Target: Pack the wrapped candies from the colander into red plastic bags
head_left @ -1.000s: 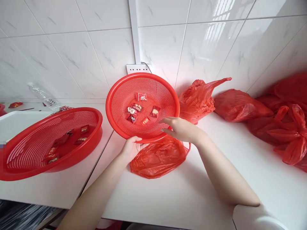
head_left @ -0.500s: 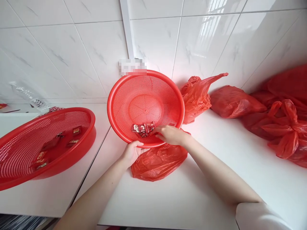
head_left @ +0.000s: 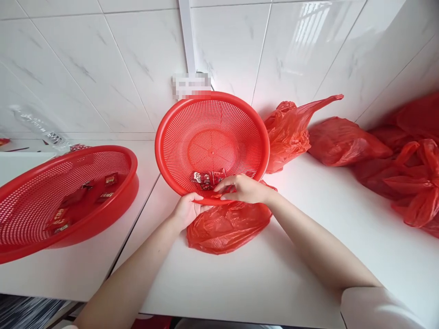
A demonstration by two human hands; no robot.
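A red plastic colander [head_left: 178, 132] is tilted towards me on the white table. Several small wrapped packets [head_left: 206, 177], dark red with white print, lie together at its near lower side. My left hand [head_left: 188, 210] grips the near rim, thumb over the edge and fingers beneath. My right hand [head_left: 243, 188] is inside the near right part, just beside the packets, with its fingers curled and thumb and fingertips close together. A small reddish bit shows at those fingertips, too small to name. Under the rim lies a slack red plastic bag [head_left: 226, 233].
At the left, a second red colander [head_left: 113, 219] holds several packets. Red plastic bags stand along the tiled wall: an upright one [head_left: 286, 132], a low one [head_left: 346, 141] and a knotted one [head_left: 418, 183]. A clear plastic bottle [head_left: 41, 125] lies back left.
My right hand has drawn back slightly from the packets towards the near rim. My left hand keeps its hold on the colander. The view has shifted a little.
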